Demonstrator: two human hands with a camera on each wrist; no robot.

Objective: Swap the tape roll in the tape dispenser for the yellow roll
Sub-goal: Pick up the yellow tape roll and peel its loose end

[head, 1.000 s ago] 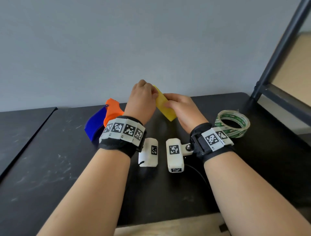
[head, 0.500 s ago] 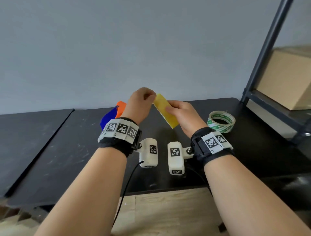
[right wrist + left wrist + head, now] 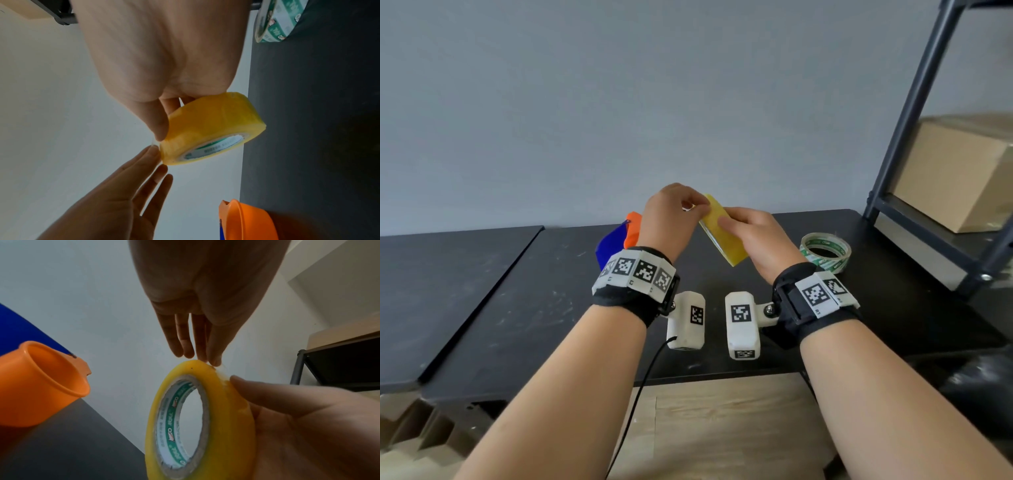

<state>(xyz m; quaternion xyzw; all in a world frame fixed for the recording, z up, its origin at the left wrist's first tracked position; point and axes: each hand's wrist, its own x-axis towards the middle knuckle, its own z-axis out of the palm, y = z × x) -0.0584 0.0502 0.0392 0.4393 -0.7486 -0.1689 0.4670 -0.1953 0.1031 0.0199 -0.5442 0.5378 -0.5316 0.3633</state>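
My right hand point(image 3: 750, 233) grips the yellow tape roll point(image 3: 722, 236) on edge above the black table, thumb on its outer band point(image 3: 209, 123). My left hand point(image 3: 697, 205) pinches the loose tape end at the roll's top rim point(image 3: 205, 356). The roll's green-printed core point(image 3: 180, 426) shows in the left wrist view. The orange and blue tape dispenser point(image 3: 633, 228) lies behind my left wrist with its orange hub point(image 3: 41, 386) bare. A green and white tape roll point(image 3: 825, 251) lies flat on the table to the right.
A dark metal shelf frame point(image 3: 914, 102) rises at the right, with a cardboard box point(image 3: 962, 171) on its shelf. The black table point(image 3: 517, 308) ends at a front edge just under my wrists. A black cable point(image 3: 640, 394) hangs from the left wrist camera.
Both hands have lifted the yellow roll a little and kept hold of it. My left fingers have shifted to the roll's top rim. The view has tilted up, showing more shelf.
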